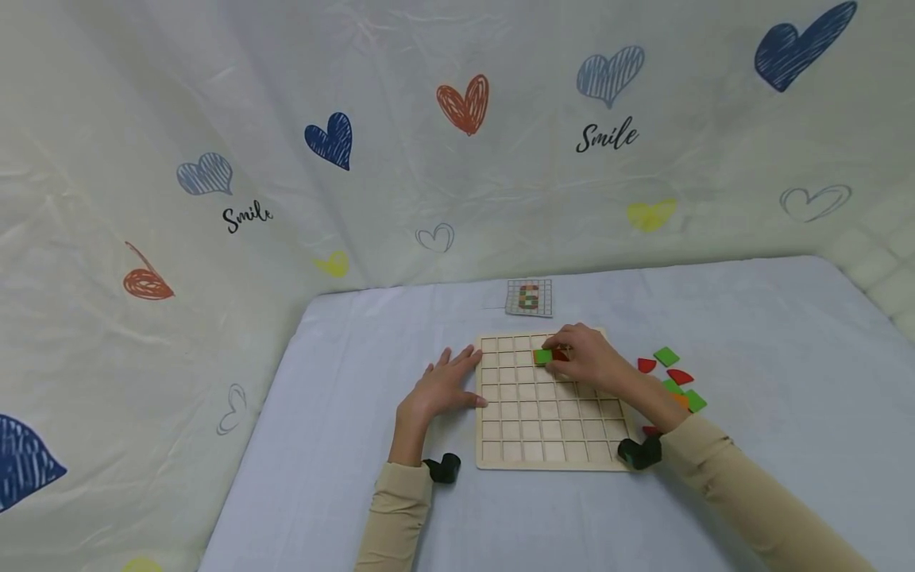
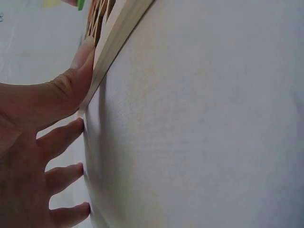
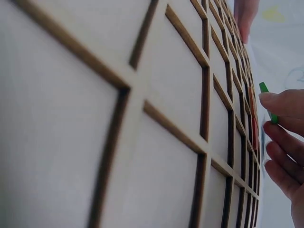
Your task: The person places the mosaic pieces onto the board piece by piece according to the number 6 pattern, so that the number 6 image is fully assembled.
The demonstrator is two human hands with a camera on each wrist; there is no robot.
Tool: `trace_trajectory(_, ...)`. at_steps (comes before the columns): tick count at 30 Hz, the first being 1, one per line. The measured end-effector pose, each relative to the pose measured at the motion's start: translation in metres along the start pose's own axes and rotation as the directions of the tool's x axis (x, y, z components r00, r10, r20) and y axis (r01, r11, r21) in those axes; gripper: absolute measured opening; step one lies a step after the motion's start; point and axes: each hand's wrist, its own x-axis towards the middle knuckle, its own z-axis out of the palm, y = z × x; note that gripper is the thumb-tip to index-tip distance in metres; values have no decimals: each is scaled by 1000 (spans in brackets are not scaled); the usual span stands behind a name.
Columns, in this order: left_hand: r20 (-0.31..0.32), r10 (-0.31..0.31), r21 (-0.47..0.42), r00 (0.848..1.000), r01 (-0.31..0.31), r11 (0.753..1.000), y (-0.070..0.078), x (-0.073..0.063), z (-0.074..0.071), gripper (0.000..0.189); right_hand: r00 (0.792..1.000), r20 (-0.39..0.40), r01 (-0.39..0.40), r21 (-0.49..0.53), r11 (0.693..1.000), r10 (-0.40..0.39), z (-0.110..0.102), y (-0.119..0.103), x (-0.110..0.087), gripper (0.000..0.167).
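My right hand [image 1: 590,359] pinches a green square tile [image 3: 269,103] between thumb and fingertip, above the upper rows of a wooden grid board [image 1: 529,411]. A red piece [image 1: 561,354] lies in a cell right beside the tile. An orange piece [image 3: 251,97] sits in the grid as well, mostly covered by the green tile in the head view. At the board's left edge my left hand [image 1: 445,387] rests with spread fingers. Its thumb [image 2: 84,64] touches the wooden rim, while the other fingertips reach down to the cloth.
Behind the board lies a small pattern card [image 1: 530,298] with a coloured figure on a grid. Loose pieces, among them a green tile [image 1: 666,356] and a red quarter-round [image 1: 681,376], are scattered to the right of the board. A white cloth [image 1: 343,381] covers the table.
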Motion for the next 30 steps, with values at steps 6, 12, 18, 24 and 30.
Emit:
trace_trajectory(6,0,5,-1,1000,-5,1000,-1,1,0,89,1000,-23,9,-20,1000,-9,-2,-1,-3,22)
trace_trajectory(12,0,7,2,1000,-7,1000,-2,1,0,90,1000,-23,12,-14,1000,-13,-1,0,-4,23)
trace_trajectory(18,0,9,-1,1000,-9,1000,-3,1,1,89,1000,-17,7,-19,1000,-7,1,0,-4,25)
trace_trajectory(24,-1,7,-4,1000,-7,1000,-2,1,1,89,1000,7,-17,5,1000,17,2,-3,-4,24)
trace_trajectory(30,2,1,-5,1000,-1,1000,0,0,-1,89,999,39,-10,25,1000,9,2,-6,-5,24)
